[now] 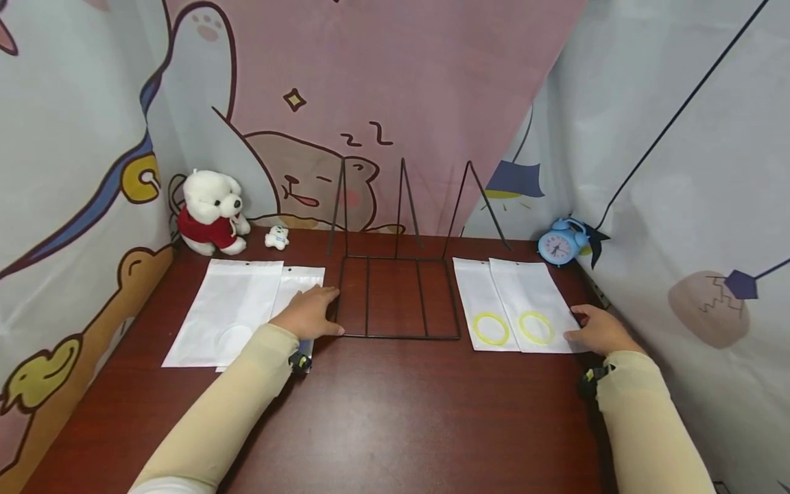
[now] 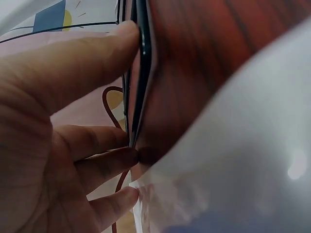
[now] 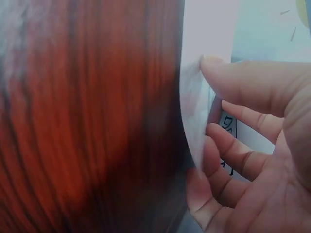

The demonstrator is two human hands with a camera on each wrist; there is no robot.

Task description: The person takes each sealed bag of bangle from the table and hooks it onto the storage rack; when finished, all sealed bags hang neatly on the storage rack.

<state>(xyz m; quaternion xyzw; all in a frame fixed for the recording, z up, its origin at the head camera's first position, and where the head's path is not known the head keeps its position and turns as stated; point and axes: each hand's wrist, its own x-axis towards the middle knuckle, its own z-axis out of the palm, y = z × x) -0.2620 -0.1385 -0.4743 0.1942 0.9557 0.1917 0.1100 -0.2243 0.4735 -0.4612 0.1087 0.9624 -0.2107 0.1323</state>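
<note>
A black wire rack (image 1: 398, 337) with upright pointed dividers stands in the middle of the brown table. At its left side my left hand (image 1: 310, 313) touches the frame with extended fingertips; in the left wrist view the thumb (image 2: 92, 63) reaches the black wire (image 2: 144, 63). On the right lie two overlapping white plastic bags (image 1: 524, 288), each with a yellow ring showing on it. My right hand (image 1: 603, 331) pinches the outer one's right edge, and the right wrist view shows that bag (image 3: 192, 111) lifted and bent between thumb and fingers.
Two more white bags (image 1: 231, 295) overlap left of the rack, partly behind the left forearm. Along the back sit a plush dog (image 1: 210, 216) in red, a small white figure (image 1: 277, 237) and a blue alarm clock (image 1: 558, 243). Printed cloth (image 1: 432, 82) encloses the table.
</note>
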